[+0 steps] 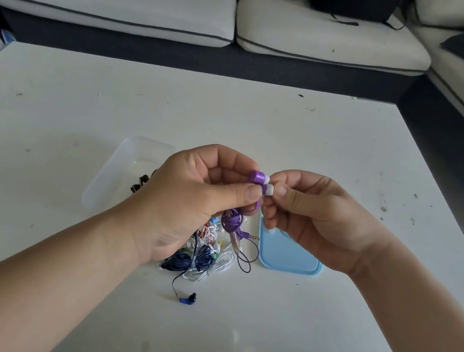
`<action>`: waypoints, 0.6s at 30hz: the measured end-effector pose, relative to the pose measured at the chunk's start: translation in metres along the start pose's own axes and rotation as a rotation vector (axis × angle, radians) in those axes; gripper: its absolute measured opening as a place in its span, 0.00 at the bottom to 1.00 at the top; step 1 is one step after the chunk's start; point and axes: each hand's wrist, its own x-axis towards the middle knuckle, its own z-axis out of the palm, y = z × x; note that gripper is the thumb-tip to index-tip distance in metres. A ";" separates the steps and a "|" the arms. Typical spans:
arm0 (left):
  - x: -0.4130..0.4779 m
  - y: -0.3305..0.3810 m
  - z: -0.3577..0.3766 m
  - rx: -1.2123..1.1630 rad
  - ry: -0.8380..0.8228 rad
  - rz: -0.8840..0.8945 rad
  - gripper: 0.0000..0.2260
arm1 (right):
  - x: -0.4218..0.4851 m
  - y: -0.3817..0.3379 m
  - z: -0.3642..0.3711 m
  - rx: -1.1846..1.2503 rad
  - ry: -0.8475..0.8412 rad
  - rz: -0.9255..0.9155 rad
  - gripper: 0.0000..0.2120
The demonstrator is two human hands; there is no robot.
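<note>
Head view has both hands raised over the middle of the tabletop (84, 113), working on a purple earphone set. The left hand (191, 200) has its grip closed round the two purple buds (257, 177), thumb pressing them against curled fingers, so that their white tips point right. The right hand (314, 217) pinches one white tip between thumb and forefinger, its other fingers curled loosely beneath. Below the left hand the set's cord (232, 220) hangs as a wound bundle, with the plug (252, 237) sticking out to the right and one loop trailing down toward the pile (204, 257) of other earphones on the tabletop. Just right of the pile lies a blue lid (287, 258); left of it, partly behind the left wrist, stands a clear box (124, 166). The step seems to be evening up the two buds, or seating a tip, before the set is put away. To do it well, the left grip should be firm on the bud bodies rather than the cord, so the bundle does not unwind. The right pinch should be light and work on the tip alone, pushing straight along the bud without twisting. Holding the bundle clear of the pile would save the trailing loop from snagging the other cords.
</note>
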 end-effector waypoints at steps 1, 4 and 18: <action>0.000 0.000 0.000 0.004 -0.001 -0.005 0.12 | 0.000 -0.001 0.000 0.001 -0.004 0.009 0.04; -0.001 -0.002 0.002 0.019 0.012 -0.007 0.11 | 0.000 0.000 0.001 0.017 0.011 0.041 0.03; 0.005 -0.008 0.003 0.067 0.163 0.025 0.10 | -0.003 0.002 0.006 -0.124 0.189 -0.104 0.09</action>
